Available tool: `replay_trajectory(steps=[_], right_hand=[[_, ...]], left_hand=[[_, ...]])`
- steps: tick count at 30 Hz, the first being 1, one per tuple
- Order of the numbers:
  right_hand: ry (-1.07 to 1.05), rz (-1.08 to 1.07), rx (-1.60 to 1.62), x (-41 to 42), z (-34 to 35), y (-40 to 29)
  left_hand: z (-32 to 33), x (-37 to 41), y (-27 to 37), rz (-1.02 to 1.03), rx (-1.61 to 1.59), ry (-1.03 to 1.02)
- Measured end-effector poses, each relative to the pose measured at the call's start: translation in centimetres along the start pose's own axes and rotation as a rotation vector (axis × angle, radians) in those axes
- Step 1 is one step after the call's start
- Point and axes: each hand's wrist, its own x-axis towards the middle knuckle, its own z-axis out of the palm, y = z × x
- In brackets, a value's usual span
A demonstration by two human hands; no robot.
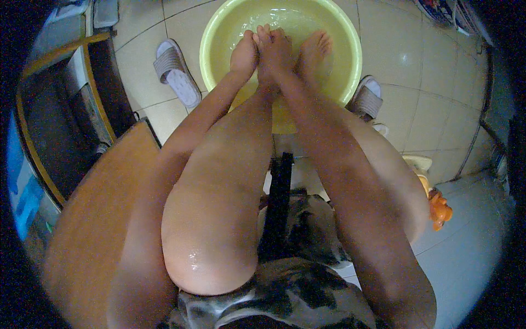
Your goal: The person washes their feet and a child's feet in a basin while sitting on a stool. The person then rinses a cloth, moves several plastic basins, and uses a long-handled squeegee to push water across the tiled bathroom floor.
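Observation:
In front of me a yellow-green plastic basin holds shallow clear water. My left leg is bent, and its foot is over the basin between my two hands. My left hand curls against the outer side of that foot near the toes. Across the top of the same foot lies my right hand, its fingers wrapped near the toes; the sole is hidden. My right foot rests in the water, to the right of my hands.
A grey slipper lies left of the basin, and another slipper lies right. An orange-brown wooden panel and a dark open cabinet flank my left. By my right leg are a bright orange object and a pale yellow container.

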Motion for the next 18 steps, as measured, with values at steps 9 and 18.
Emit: replay_trajectory(steps=[9, 18], right_hand=[[-0.535, 0.127, -0.251, 5.6, -0.3, 1.8], [-0.241, 0.017, -0.172, 3.1, 1.0, 1.9]], left_hand=[[1.0, -3.9, 2.4, 0.202, -0.241, 0.266], [3.4, 5.2, -2.6, 0.108, -0.342, 0.056]])
